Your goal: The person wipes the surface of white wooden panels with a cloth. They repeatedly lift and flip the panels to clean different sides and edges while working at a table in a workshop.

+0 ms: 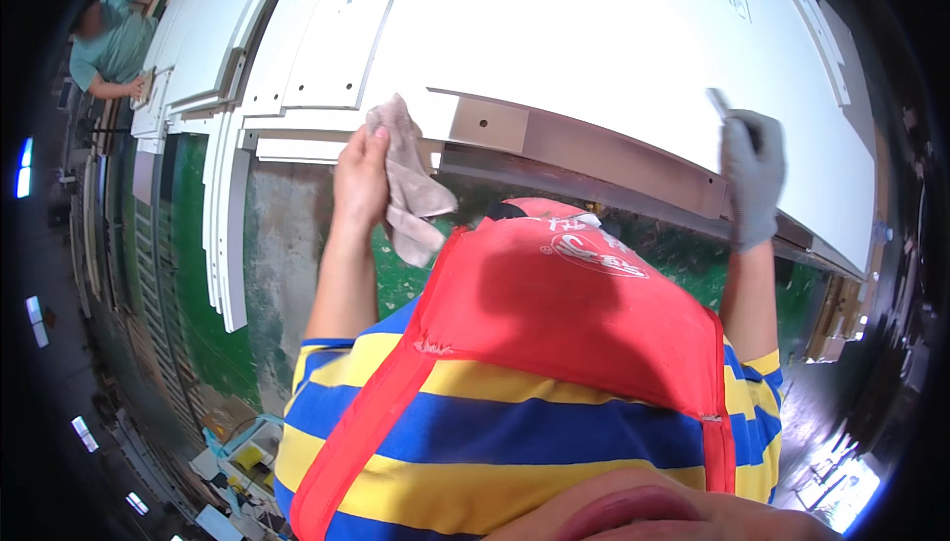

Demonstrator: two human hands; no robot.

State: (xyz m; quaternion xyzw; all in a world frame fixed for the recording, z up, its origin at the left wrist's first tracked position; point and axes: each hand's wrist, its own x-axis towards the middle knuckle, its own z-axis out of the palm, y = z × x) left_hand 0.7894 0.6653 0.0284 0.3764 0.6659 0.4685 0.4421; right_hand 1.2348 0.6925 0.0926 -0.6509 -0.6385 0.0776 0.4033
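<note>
My bare left hand (pixel 360 179) pinches a crumpled, pale pinkish-grey cloth (pixel 417 196), which hangs down over the near edge of the work surface. A grey work glove covers my right hand (pixel 755 173), its fingers curled around a small, flat grey tool (pixel 718 101). The tool's short end sticks out above the fist; its kind is too blurred to tell. Before me lies a large white panel (pixel 564 36), strongly overexposed. Along its near side runs a brownish-grey edge piece (pixel 623 151) with round holes, close to my right hand.
White drilled panels (pixel 319 51) lie to the left, with a stack of narrow white boards (pixel 226 244) jutting toward me. Slim strips (pixel 809 21) lie at the far right. A co-worker (pixel 115 43) in a light green shirt leans at the far-left panels. The floor (pixel 215 340) is green.
</note>
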